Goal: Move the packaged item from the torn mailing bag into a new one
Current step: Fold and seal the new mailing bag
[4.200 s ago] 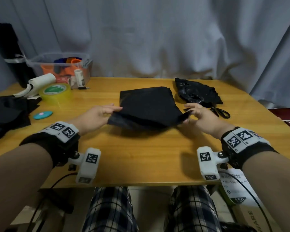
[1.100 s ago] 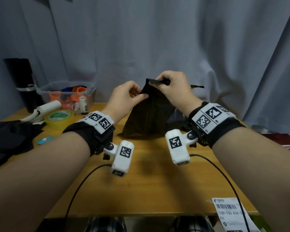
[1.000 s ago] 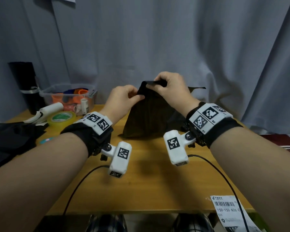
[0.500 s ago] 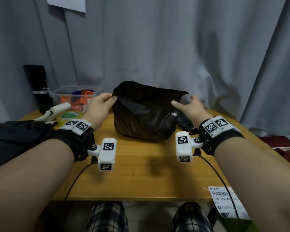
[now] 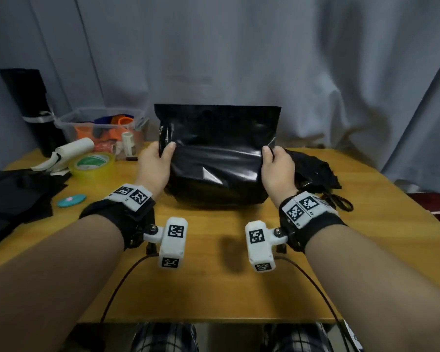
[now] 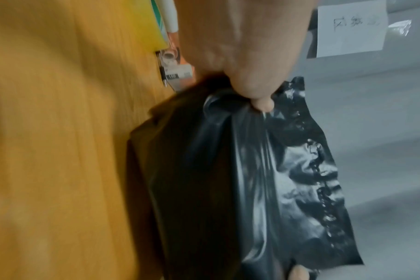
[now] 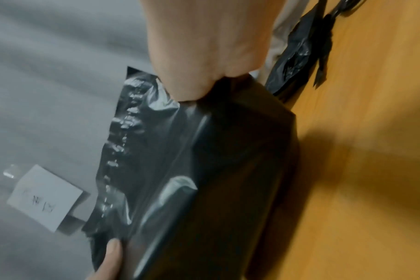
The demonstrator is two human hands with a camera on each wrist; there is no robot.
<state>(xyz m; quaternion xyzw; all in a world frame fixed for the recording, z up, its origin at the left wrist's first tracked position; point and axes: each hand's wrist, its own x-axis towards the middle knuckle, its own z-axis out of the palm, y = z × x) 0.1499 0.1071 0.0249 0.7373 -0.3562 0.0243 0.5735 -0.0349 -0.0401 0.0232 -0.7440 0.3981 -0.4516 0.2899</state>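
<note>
A new black mailing bag [image 5: 216,158] [image 6: 228,180] [image 7: 204,170] stands upright on the wooden table [image 5: 214,275], bulging at the bottom; what fills it is hidden. Its flat top flap rises above my hands. My left hand [image 5: 158,163] [image 6: 249,75] pinches the bag's left edge, thumb in front. My right hand [image 5: 274,166] [image 7: 204,72] pinches the right edge the same way. The torn black bag [image 5: 313,171] [image 7: 297,56] lies crumpled on the table just right of my right hand.
Black scissors [image 5: 337,199] lie by the torn bag. At the left are a yellow-green tape roll [image 5: 92,161], a clear bin [image 5: 99,125] of small items, a white roll [image 5: 71,148], a teal disc [image 5: 71,200] and black bags [image 5: 13,196]. A grey curtain [image 5: 239,59] hangs behind.
The bag was lifted off the table and held by its top near the middle; now it stands broadside on the table with my hands apart, one on each side edge.
</note>
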